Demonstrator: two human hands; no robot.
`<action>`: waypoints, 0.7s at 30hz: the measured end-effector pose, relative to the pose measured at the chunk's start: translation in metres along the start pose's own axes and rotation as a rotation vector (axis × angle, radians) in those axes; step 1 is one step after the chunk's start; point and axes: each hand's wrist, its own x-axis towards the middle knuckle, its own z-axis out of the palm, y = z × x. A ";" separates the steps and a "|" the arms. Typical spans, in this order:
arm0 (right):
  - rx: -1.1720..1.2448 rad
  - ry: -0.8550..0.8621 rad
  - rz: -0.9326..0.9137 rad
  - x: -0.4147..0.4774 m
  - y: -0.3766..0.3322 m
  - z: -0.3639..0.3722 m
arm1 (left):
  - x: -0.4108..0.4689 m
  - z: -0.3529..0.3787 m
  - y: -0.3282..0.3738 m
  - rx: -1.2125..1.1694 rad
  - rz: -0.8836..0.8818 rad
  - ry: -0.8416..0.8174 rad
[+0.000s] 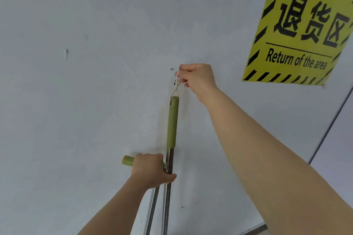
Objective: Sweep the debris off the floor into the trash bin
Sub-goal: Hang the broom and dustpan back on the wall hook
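Up top right on the pale grey wall [95, 82]: one yellow sign with black hazard stripes [299, 28], big Chinese characters 退货区 and "Return of the area" printed underneath. Two long tools up against that wall, side by side. First, a shiny metal broom pole with an olive-green sleeve on its upper end [172, 122], upright, hanging from a thin white cord loop [176, 85] at the top. Right hand [198, 80] pinching that loop right against the wall, fingertips pressed together on the cord. Second, a thinner metal pole topped by a short olive-green crosswise handle [128, 160]. Left hand [150, 170] wrapped shut around both poles just below the green sleeve. Broom head out of frame, so no look at the bristles.
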 end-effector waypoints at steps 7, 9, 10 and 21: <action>-0.351 0.147 -0.276 0.022 0.009 0.027 | 0.004 -0.004 0.001 0.023 -0.108 0.037; -0.381 0.176 -0.328 0.022 0.009 0.026 | 0.005 -0.002 0.001 0.036 -0.120 0.030; -0.387 0.188 -0.349 0.023 0.010 0.026 | 0.005 -0.001 0.000 0.043 -0.126 0.031; -0.432 0.187 -0.324 0.024 0.005 0.032 | 0.006 0.009 -0.009 0.040 -0.173 0.026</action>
